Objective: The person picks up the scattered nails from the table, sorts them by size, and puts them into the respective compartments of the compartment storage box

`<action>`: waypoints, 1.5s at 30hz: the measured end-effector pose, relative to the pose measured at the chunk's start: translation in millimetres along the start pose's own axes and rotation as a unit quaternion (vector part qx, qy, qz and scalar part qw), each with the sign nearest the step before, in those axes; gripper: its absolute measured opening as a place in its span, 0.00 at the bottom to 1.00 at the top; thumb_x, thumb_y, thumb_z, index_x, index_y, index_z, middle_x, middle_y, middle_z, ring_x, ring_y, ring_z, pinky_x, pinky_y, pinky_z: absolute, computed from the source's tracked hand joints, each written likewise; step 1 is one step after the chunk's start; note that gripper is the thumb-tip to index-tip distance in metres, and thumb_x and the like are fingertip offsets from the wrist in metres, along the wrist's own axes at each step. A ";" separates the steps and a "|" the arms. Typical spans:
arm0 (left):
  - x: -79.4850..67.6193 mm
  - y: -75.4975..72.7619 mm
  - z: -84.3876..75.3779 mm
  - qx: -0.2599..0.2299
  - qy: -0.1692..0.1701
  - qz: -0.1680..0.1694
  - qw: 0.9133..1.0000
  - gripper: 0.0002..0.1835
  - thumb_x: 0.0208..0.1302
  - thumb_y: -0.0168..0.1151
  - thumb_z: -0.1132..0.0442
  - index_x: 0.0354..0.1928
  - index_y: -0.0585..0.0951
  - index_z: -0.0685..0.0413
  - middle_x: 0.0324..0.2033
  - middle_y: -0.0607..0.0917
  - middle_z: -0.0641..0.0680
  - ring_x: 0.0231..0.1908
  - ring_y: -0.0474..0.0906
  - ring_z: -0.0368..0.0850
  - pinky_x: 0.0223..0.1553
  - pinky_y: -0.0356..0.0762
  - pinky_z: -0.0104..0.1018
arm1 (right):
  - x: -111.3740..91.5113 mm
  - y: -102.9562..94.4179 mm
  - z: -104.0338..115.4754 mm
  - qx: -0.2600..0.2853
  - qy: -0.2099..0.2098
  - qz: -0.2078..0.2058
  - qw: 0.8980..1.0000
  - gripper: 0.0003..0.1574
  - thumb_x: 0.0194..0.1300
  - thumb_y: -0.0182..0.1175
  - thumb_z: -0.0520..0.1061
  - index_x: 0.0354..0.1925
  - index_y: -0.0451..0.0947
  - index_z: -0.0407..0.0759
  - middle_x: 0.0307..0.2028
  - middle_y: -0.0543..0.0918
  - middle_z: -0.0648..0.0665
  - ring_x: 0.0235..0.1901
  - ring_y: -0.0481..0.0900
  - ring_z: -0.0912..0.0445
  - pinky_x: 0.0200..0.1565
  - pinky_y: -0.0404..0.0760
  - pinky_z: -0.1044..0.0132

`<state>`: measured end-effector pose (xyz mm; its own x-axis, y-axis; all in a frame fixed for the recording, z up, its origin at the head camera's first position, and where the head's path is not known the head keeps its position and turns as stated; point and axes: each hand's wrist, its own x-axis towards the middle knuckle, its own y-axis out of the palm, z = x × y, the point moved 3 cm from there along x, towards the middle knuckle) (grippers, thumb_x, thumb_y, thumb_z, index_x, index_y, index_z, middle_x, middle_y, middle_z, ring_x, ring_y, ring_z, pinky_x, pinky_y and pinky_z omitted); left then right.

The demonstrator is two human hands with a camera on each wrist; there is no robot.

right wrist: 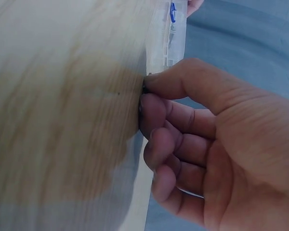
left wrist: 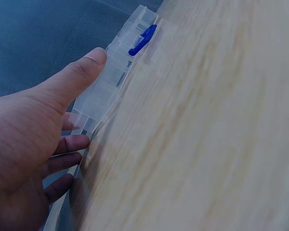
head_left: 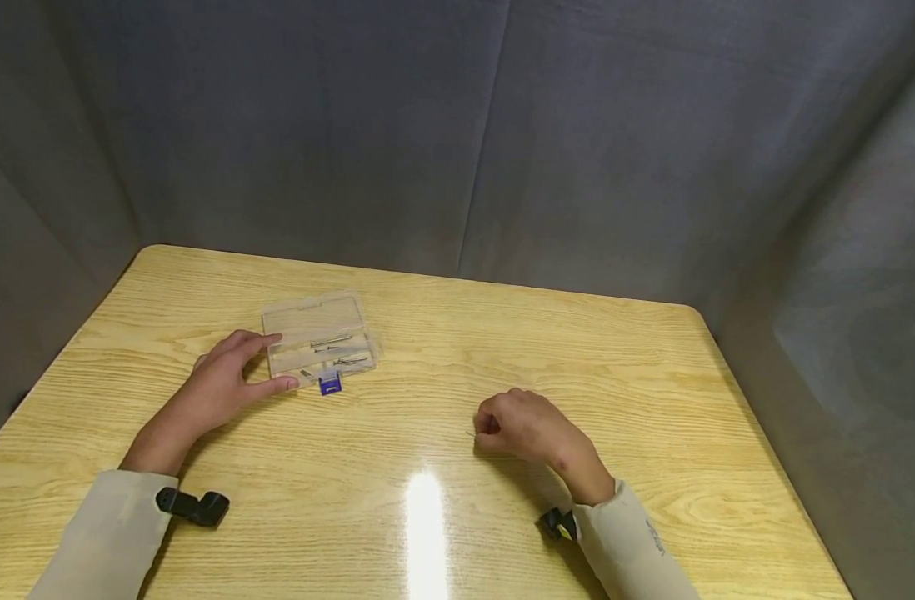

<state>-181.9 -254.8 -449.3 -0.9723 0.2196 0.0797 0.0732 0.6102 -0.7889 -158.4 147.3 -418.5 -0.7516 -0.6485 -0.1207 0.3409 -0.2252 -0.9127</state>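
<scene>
A clear plastic compartment case [head_left: 311,319] with a blue latch [head_left: 330,383] lies with its lid open on the left part of the table. Several thin metal pieces, like nails or screws, lie in it. My left hand [head_left: 221,383] touches the case's left end, index finger at the side edge and thumb at the front corner, both fairly straight. Farther right, close above the tabletop, my right hand [head_left: 528,429] pinches a small thin piece [head_left: 470,433] between thumb and index finger. Most of that piece is hidden by the fingertips. In the right wrist view, the other fingers are curled.
The light wooden table [head_left: 397,350] has rounded back corners. Grey curtains [head_left: 315,142] hang behind it and at both sides. A bright glare [head_left: 425,533] shows at the front middle. Each sleeve carries a small black wrist camera.
</scene>
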 end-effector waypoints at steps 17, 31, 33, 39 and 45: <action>0.3 -1.4 -1.0 0.002 0.000 -0.004 1.000 0.45 0.64 0.72 0.42 0.72 0.69 0.67 0.61 0.73 0.68 0.64 0.65 0.71 0.61 0.57 0.71 | 5.8 -0.5 0.4 -0.011 -0.039 -0.004 0.999 0.19 0.61 0.68 0.38 0.21 0.74 0.56 0.19 0.68 0.62 0.20 0.62 0.66 0.25 0.64 0.68; 0.7 -0.5 -1.5 0.002 0.011 -0.004 1.000 0.44 0.65 0.72 0.43 0.72 0.70 0.67 0.60 0.74 0.68 0.63 0.66 0.71 0.60 0.58 0.70 | 38.9 -6.4 20.4 -0.032 -0.049 -0.017 0.998 0.18 0.59 0.63 0.36 0.20 0.71 0.55 0.18 0.62 0.61 0.20 0.57 0.65 0.25 0.58 0.67; 0.9 -0.4 -1.4 0.004 0.009 -0.003 1.000 0.45 0.65 0.72 0.43 0.72 0.70 0.67 0.60 0.73 0.68 0.63 0.66 0.71 0.60 0.58 0.70 | 44.5 -7.3 23.5 -0.030 -0.053 -0.015 0.998 0.17 0.60 0.63 0.36 0.22 0.74 0.56 0.19 0.66 0.61 0.20 0.59 0.65 0.25 0.60 0.67; 0.5 -0.4 -1.2 0.003 0.006 -0.005 1.000 0.45 0.64 0.73 0.42 0.72 0.70 0.67 0.60 0.73 0.68 0.63 0.66 0.71 0.60 0.58 0.70 | 60.4 -9.4 34.2 -0.017 -0.064 -0.014 0.998 0.15 0.62 0.63 0.36 0.25 0.76 0.55 0.21 0.71 0.60 0.21 0.62 0.65 0.26 0.64 0.68; -0.7 0.4 -0.2 0.004 0.003 -0.006 1.000 0.45 0.64 0.72 0.42 0.72 0.70 0.67 0.60 0.73 0.68 0.64 0.66 0.71 0.60 0.57 0.71 | 79.3 -6.9 45.3 -0.014 -0.083 -0.014 0.996 0.14 0.62 0.63 0.36 0.25 0.76 0.54 0.20 0.70 0.60 0.20 0.60 0.66 0.26 0.63 0.69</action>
<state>-181.2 -254.5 -449.6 -0.9719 0.2163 0.0925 0.0594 0.6060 -0.7933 -194.8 64.5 -404.1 -0.6565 -0.7537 -0.0316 0.3037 -0.2257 -0.9257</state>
